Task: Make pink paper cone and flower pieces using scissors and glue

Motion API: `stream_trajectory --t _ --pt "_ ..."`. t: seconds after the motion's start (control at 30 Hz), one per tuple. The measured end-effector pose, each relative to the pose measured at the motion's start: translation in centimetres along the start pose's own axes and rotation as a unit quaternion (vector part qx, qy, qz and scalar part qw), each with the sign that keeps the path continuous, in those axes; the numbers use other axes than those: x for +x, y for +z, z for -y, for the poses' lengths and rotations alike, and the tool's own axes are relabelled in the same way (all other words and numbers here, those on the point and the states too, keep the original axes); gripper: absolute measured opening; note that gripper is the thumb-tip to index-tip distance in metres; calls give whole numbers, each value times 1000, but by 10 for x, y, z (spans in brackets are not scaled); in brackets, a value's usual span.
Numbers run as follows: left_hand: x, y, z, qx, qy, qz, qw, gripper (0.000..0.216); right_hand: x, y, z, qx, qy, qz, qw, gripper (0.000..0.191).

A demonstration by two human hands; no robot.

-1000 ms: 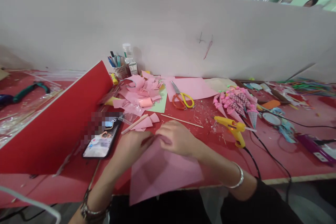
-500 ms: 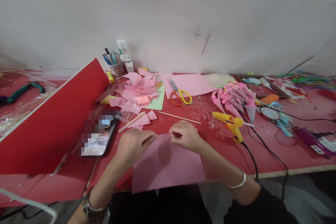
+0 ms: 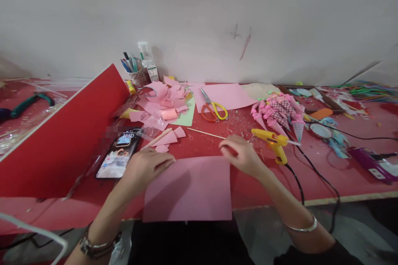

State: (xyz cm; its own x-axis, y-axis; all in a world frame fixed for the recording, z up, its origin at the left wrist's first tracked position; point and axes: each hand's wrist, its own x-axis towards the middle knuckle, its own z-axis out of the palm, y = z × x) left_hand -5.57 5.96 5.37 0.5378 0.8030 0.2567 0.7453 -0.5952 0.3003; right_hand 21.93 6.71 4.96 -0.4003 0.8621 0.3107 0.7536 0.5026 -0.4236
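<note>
A pink sheet of paper [image 3: 192, 190] lies at the table's front edge, partly over my lap. My left hand [image 3: 151, 166] covers its far left corner, with fingers and thumb closed together on the paper. Just beyond the far right corner is my right hand [image 3: 241, 154], its fingers loosely curled and thumb apart, with nothing seen in them. A thin wooden stick [image 3: 205, 133] lies beyond the sheet, its right end close to my right fingertips. Small pink paper pieces [image 3: 170, 137] and another stick [image 3: 159, 137] lie past my left hand.
Scissors [image 3: 213, 107] rest on farther pink paper [image 3: 239, 95]. A yellow glue gun [image 3: 273, 143] with a black cord and several pink decorated cones [image 3: 278, 112] lie to the right. Leftward are a phone [image 3: 116, 155], a leaning red board [image 3: 68, 140] and paper scraps [image 3: 168, 95].
My hands have moved apart along the sheet's far edge, the right one rightward off the paper. The sheet now lies flatter and straighter, shifted left.
</note>
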Motion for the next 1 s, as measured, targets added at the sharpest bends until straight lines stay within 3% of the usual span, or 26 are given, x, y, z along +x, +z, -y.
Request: stream_trajectory --t 0.07,0.13,0.3,0.43,0.6,0.77,0.9,1.0 --pt "3 -1 -3 -14 6 12 1000 33 5 2 13 -18 -65 110 992 18" --pt "5 -1 -7 -7 9 29 1000 30 9 6 23 -45 -71 185 979 21" --pt "16 6 -26 54 42 91 993 25 15 16 36 -64 -47 231 970 25" --pt "26 20 -38 79 59 60 993 23 18 20 40 -22 -52 228 972 25" --pt "23 24 -31 129 32 1 991 25 15 8 31 79 -18 213 974 23" --pt "13 14 -10 164 -30 33 985 20 1 -8 11 154 49 184 969 25" --pt "5 10 7 102 -158 54 981 20 -12 -17 -7 154 107 118 975 25" --pt "2 12 8 -39 -211 36 976 24 -19 -17 -14 163 146 48 975 23"
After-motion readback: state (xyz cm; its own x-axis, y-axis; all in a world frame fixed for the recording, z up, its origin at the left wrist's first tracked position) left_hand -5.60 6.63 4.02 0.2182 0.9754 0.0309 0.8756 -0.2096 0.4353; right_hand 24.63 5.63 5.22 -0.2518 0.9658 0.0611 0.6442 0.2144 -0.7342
